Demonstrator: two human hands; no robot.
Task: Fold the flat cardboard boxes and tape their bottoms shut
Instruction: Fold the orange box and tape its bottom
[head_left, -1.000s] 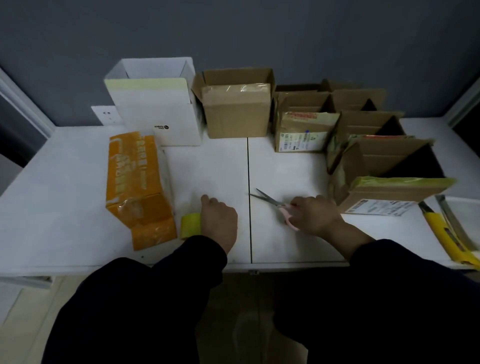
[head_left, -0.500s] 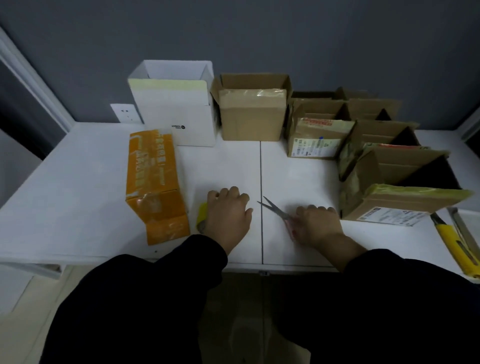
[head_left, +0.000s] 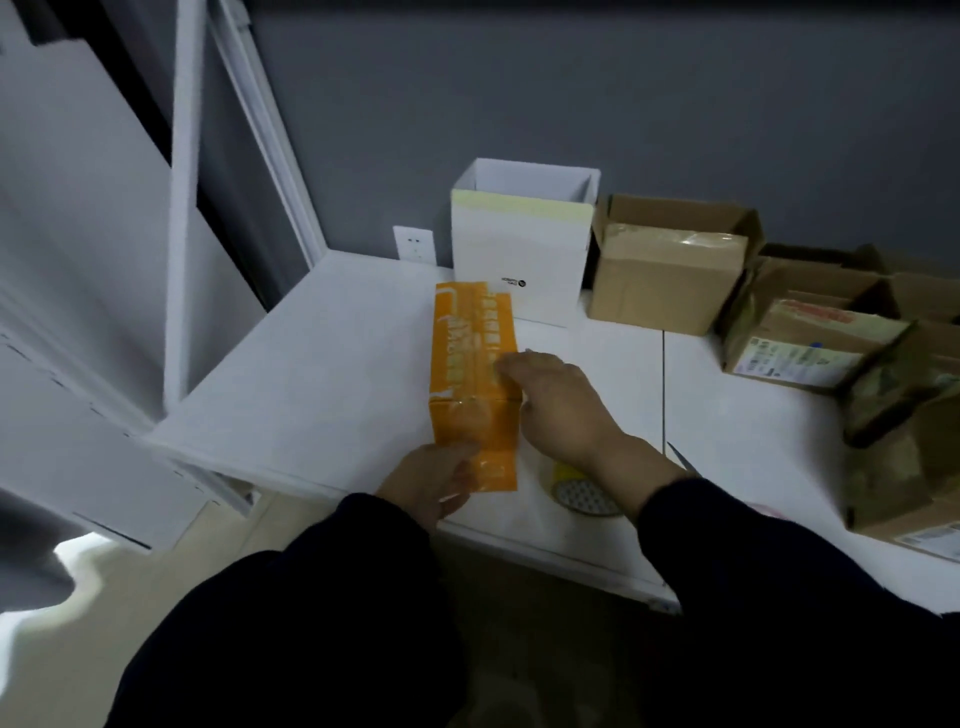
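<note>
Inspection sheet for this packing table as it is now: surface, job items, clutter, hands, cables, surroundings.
Surface: white table, seam down its middle.
Job's things: flat orange box near the front edge; tape roll beside it, partly under the right wrist; scissors tip showing past the right sleeve; white box and brown boxes standing open by the wall.
Clutter: nothing seen.
Grippers: left hand grips the box's near end; right hand rests flat on its right edge.
Cables: nothing seen.
Surroundings: grey wall, wall socket, white frame at left.
</note>
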